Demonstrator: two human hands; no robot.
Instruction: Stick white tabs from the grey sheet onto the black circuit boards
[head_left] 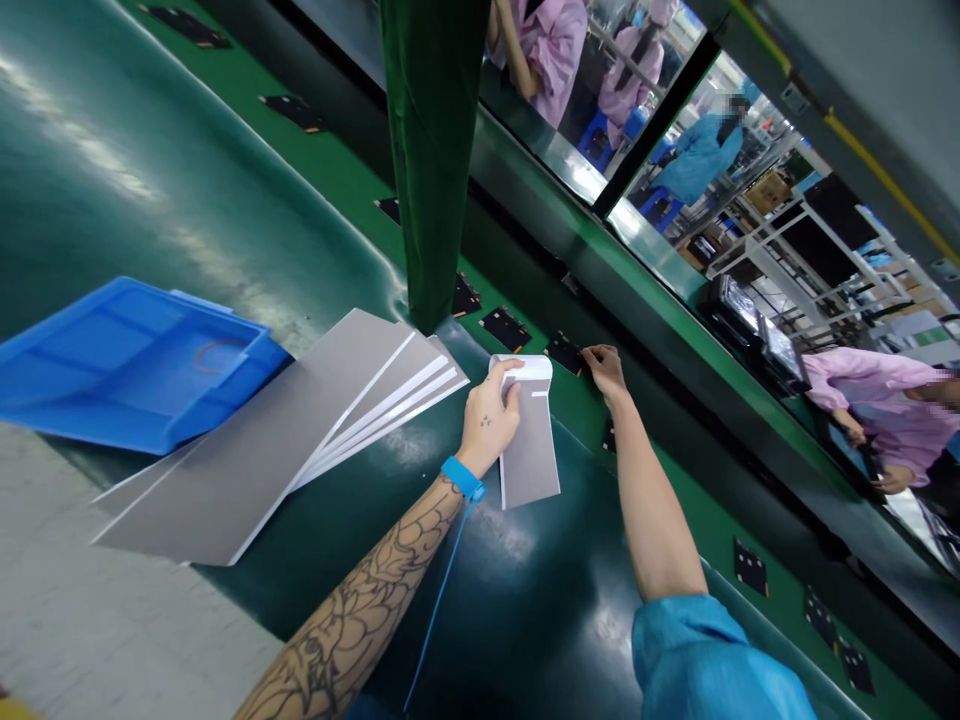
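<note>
My left hand (489, 420) is closed around a curled grey sheet (529, 452), holding it by its rolled top edge above the dark green mat. My right hand (604, 370) reaches out to the green conveyor belt (337, 175), fingers pinched on a small black square piece (564, 352). A blue wrist strap (462, 478) with a blue cord sits on my left wrist.
A fanned stack of grey sheets (300, 430) lies left of my hands, beside a blue plastic tray (127, 365). More black squares (504, 328) ride the belt. A green post (431, 150) stands ahead. People in pink and blue coats (877, 400) work across the line.
</note>
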